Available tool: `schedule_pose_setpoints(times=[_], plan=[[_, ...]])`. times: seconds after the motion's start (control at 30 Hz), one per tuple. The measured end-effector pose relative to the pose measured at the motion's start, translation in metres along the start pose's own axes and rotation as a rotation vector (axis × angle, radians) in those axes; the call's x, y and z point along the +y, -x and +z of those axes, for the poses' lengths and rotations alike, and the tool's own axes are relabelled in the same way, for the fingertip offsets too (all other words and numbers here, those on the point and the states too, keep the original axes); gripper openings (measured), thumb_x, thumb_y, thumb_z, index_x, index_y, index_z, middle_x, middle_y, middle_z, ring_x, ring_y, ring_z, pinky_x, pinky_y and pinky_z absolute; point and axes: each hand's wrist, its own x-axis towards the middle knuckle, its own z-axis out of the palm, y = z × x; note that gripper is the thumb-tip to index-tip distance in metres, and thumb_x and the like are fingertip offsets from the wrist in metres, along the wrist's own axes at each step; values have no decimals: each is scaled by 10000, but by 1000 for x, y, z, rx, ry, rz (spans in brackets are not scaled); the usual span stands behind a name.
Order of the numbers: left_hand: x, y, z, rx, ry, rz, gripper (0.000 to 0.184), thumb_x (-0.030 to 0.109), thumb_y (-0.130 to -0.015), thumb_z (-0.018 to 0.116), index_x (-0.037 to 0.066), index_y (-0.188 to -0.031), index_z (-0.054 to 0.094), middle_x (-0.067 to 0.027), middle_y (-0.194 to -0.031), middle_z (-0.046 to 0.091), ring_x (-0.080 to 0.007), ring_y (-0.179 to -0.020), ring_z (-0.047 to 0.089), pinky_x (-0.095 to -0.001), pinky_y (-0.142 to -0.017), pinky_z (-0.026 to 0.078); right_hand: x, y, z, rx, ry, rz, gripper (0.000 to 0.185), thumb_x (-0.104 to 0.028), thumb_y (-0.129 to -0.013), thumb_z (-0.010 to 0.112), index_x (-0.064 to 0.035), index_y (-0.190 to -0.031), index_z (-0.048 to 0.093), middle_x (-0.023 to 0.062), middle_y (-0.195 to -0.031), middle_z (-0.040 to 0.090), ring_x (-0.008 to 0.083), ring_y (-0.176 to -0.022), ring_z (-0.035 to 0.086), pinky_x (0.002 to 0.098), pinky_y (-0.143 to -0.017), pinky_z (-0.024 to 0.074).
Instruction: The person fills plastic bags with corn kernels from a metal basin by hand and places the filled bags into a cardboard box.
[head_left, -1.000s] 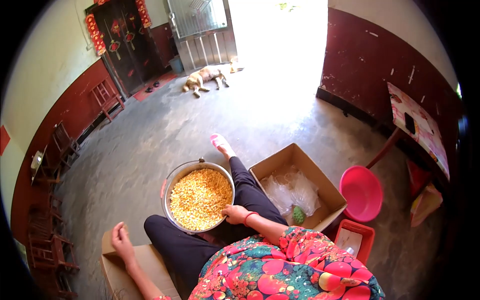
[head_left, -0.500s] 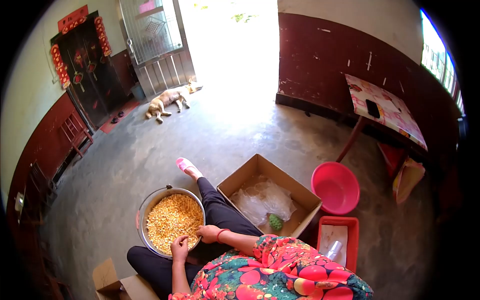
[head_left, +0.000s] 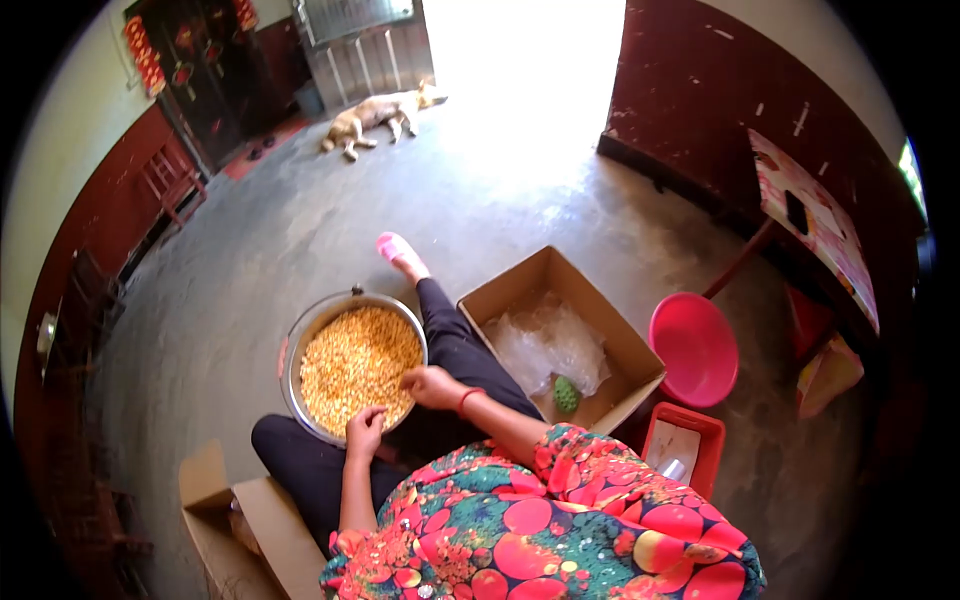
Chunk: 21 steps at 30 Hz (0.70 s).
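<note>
A metal bucket (head_left: 289, 375) full of loose yellow corn kernels (head_left: 352, 362) stands on the floor between my legs. My left hand (head_left: 364, 432) is at the bucket's near rim, its fingertips bent together over the kernels. Whatever it may pinch is too small to make out. Over the right side of the rim is my right hand (head_left: 432, 387), with a red band on the wrist. Its fingers are curled in, and I cannot see what, if anything, they hold. The two hands are apart.
Right of my leg sits a cardboard box (head_left: 632, 402) with clear plastic bags (head_left: 550, 345) and a green bumpy object (head_left: 567, 394). Beyond are a pink basin (head_left: 694, 350), a red tray (head_left: 712, 440) and a table (head_left: 800, 190). Another carton (head_left: 270, 530) stands lower left. A dog (head_left: 375, 115) lies near the doorway.
The view has tilted downward. My hands, close together over the kernels before, are now farther apart, the right one having moved away from the left.
</note>
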Motion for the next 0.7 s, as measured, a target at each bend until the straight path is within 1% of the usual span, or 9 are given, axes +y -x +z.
schedule_pose_setpoints(times=[0.07,0.13,0.27,0.33,0.47,0.53,0.6,0.63,0.7], plan=[[5,2,1,25,2,-9,149,45,-724,492,11,-826,595,-50,-706,591,-93,-646,536,-222,-604,428,-12,-4,-19,133,-206,89,132,-25,-678,488,-44,-747,600,115,-703,589,201,-663,581,284,-608,459],[11,4,1,28,5,-10,147,47,-723,495,7,-824,595,-50,-720,594,-95,-658,541,-224,-612,430,-1,-11,-40,322,-201,-17,135,-4,-695,475,-37,-743,598,82,-679,590,137,-633,564,253,-587,450],[13,4,1,38,-16,-57,141,58,-721,508,5,-816,598,-44,-692,592,-85,-620,531,-216,-588,426,35,9,-95,517,-331,288,120,-22,-710,489,-49,-751,599,28,-664,583,75,-639,524,223,-578,428],[12,5,1,25,-17,-73,143,65,-722,515,8,-824,598,-42,-688,592,-80,-618,529,-212,-587,425,87,41,-108,517,-263,399,132,-66,-725,481,-46,-786,596,16,-650,542,57,-537,453,203,-485,399],[13,6,2,-4,-38,-87,148,71,-724,519,10,-834,597,-41,-692,592,-78,-622,529,-209,-589,425,201,145,-109,411,286,929,231,-219,-692,514,-59,-836,598,136,-806,592,228,-723,572,321,-653,442],[18,7,2,-15,-49,-80,150,74,-726,521,12,-841,596,-40,-703,592,-78,-629,529,-208,-596,425,187,191,-110,224,429,1186,256,-228,-695,487,-62,-856,595,173,-905,562,300,-866,538,362,-747,413],[13,6,2,-38,-22,-119,152,67,-728,520,9,-847,593,-42,-724,593,-80,-649,534,-210,-613,428,202,236,-96,78,456,1324,267,-228,-691,476,-61,-860,596,176,-912,561,294,-890,528,361,-771,401],[12,6,2,-45,-16,-115,153,63,-729,518,7,-852,590,-45,-732,593,-83,-659,537,-212,-620,430,195,245,-92,75,449,1333,267,-228,-691,476,-61,-860,596,176,-912,561,294,-890,528,361,-771,401],[14,5,2,-63,-17,-106,155,53,-734,512,2,-860,585,-50,-753,593,-89,-683,542,-216,-635,434,181,258,-89,-168,442,1279,256,-220,-686,478,-72,-853,603,161,-910,566,285,-886,531,344,-777,404]])
